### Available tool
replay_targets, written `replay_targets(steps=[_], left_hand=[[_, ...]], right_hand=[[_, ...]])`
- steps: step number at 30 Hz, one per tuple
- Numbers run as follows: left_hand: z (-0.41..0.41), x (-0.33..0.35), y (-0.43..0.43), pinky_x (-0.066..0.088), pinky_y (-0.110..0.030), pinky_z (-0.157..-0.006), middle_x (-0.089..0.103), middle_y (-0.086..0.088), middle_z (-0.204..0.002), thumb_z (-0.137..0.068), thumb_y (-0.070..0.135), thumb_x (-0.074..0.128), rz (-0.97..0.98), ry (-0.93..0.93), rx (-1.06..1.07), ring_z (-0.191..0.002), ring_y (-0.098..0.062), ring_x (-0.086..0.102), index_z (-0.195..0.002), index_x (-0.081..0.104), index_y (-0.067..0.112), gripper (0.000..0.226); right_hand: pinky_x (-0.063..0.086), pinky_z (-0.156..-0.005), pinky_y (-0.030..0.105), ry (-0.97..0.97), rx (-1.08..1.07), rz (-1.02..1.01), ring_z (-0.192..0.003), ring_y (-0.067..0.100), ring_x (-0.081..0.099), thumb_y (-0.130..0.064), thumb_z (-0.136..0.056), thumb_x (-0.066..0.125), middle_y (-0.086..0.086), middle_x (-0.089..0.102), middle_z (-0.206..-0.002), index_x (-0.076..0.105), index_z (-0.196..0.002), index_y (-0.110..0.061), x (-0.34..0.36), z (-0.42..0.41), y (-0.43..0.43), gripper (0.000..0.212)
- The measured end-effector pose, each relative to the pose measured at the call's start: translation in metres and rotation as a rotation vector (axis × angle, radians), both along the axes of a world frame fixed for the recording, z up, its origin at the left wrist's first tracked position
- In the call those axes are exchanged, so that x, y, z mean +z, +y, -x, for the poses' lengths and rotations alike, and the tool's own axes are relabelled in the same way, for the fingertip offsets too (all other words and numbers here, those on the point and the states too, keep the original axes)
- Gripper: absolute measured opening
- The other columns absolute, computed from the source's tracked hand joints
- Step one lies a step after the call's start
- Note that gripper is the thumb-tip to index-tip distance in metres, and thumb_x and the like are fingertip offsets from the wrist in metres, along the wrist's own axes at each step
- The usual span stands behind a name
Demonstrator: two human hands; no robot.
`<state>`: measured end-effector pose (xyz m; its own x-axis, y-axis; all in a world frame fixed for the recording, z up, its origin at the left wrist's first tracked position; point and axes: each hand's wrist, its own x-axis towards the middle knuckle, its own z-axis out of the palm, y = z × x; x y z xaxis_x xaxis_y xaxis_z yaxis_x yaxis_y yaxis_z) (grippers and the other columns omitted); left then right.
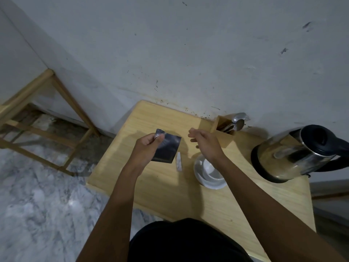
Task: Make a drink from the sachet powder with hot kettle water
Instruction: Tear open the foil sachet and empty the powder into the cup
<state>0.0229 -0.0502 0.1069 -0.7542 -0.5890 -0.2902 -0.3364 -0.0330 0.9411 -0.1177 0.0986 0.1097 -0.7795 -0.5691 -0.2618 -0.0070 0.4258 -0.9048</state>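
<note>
My left hand [146, 148] pinches a dark, shiny sachet [168, 147] by its upper left corner and holds it above the wooden table [166, 193]. A small torn-off strip [179, 161] lies on the table just below the sachet's right side. My right hand [204, 141] hovers to the right of the sachet, fingers apart, holding nothing. Beneath its wrist sits a white cup [211, 170] on a white saucer [203, 178]. The steel kettle [294, 154] with a black lid and handle stands at the table's right.
A wooden holder [223, 125] with spoons and forks stands against the wall behind my right hand. A wooden frame stand [47, 118] is on the marble floor to the left. The table's left and near edges drop to the floor.
</note>
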Motion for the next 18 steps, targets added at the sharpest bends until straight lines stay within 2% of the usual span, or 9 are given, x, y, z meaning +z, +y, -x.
replay_targets(steps=[2,4,7,10,11,13,15,18], left_hand=[[0.005,0.002,0.005,0.029,-0.033,-0.070,0.040,-0.006,-0.072,-0.091,0.045,0.057,-0.021,0.005,-0.031,-0.070,-0.017,0.036,-0.068,0.056,0.023,0.032],[0.011,0.006,0.012,0.033,-0.033,-0.071,0.051,-0.004,-0.073,-0.091,0.045,0.057,-0.044,0.028,-0.080,-0.072,-0.017,0.043,-0.076,0.064,0.016,0.033],[0.022,0.011,0.023,0.041,-0.030,-0.072,0.064,-0.001,-0.080,-0.090,0.043,0.059,-0.040,0.044,-0.143,-0.078,-0.013,0.054,-0.091,0.072,0.017,0.030],[0.030,0.015,0.032,0.037,-0.029,-0.060,0.049,-0.009,-0.069,-0.087,0.044,0.063,0.015,-0.011,-0.216,-0.065,-0.019,0.043,-0.080,0.063,0.004,0.040],[0.032,0.016,0.036,0.035,-0.028,-0.057,0.045,-0.010,-0.067,-0.086,0.042,0.065,0.036,-0.032,-0.235,-0.063,-0.019,0.040,-0.080,0.062,0.000,0.043],[0.040,0.018,0.047,0.039,-0.028,-0.058,0.052,-0.009,-0.067,-0.084,0.037,0.068,0.052,-0.054,-0.266,-0.061,-0.017,0.047,-0.084,0.068,0.001,0.036],[0.048,0.020,0.058,0.042,-0.030,-0.062,0.059,-0.007,-0.071,-0.082,0.037,0.069,0.062,-0.050,-0.265,-0.065,-0.015,0.054,-0.084,0.066,-0.002,0.039],[0.058,0.019,0.081,0.038,-0.032,-0.060,0.046,-0.009,-0.068,-0.080,0.037,0.066,0.102,-0.037,-0.267,-0.064,-0.015,0.044,-0.077,0.055,-0.010,0.049]], right_hand=[[0.050,-0.083,0.025,-0.050,0.110,0.031,-0.096,0.010,0.065,-0.035,-0.097,0.054,-0.002,0.071,-0.106,0.070,-0.110,-0.017,0.010,-0.011,0.011,0.027],[0.050,-0.074,0.019,-0.044,0.168,0.056,-0.086,0.009,0.065,-0.029,-0.095,0.061,0.004,0.072,-0.098,0.072,-0.102,-0.012,0.008,-0.018,0.021,0.021],[0.048,-0.068,0.024,0.023,0.107,0.130,-0.072,0.013,0.060,-0.018,-0.093,0.065,0.019,0.068,-0.081,0.070,-0.089,0.000,0.003,-0.018,0.034,0.019],[0.046,-0.064,0.015,0.091,0.049,0.143,-0.063,0.003,0.057,-0.015,-0.092,0.066,0.008,0.067,-0.072,0.070,-0.086,-0.002,0.004,-0.015,0.053,0.015],[0.046,-0.065,0.016,0.119,0.020,0.127,-0.064,0.003,0.059,-0.017,-0.091,0.067,0.005,0.068,-0.074,0.071,-0.086,-0.006,0.002,-0.014,0.058,0.013],[0.046,-0.069,0.017,0.205,-0.083,0.076,-0.073,-0.002,0.062,-0.025,-0.089,0.070,-0.005,0.070,-0.084,0.068,-0.095,-0.018,-0.004,-0.016,0.074,0.010],[0.049,-0.077,0.017,0.281,-0.147,0.050,-0.094,-0.003,0.062,-0.034,-0.086,0.071,-0.013,0.066,-0.106,0.058,-0.115,-0.027,-0.011,-0.022,0.091,0.032],[0.046,-0.086,0.018,0.316,-0.051,0.034,-0.115,-0.004,0.051,-0.047,-0.079,0.074,-0.016,0.046,-0.133,0.041,-0.133,-0.028,-0.020,-0.037,0.125,0.066]])
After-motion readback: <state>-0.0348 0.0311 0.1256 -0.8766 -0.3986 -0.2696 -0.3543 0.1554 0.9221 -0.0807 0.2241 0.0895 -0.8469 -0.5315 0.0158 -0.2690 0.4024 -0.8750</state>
